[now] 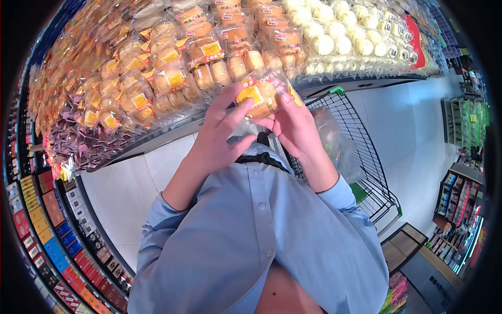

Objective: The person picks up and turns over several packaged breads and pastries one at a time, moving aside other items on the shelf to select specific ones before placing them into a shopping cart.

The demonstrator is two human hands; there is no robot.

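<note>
A clear plastic bag of small golden buns [265,103] with yellow and red labels is held up in front of my chest. My right hand [295,123] grips its right side, thumb on top and fingers partly hidden underneath. From the left, my left hand [222,128] holds the edge of the pack, its fingers against the yellow label and its thumb lower down, apart from the wrapper. Just beyond the pack are rows of wrapped breads [238,65] with similar labels.
A display counter carries piles of bagged pastries [125,99] and pale round buns [340,31]. At my right stands a wire shopping cart [366,152] with a clear plastic bag [334,141] in it. Shelves of boxed goods [63,235] line the lower left.
</note>
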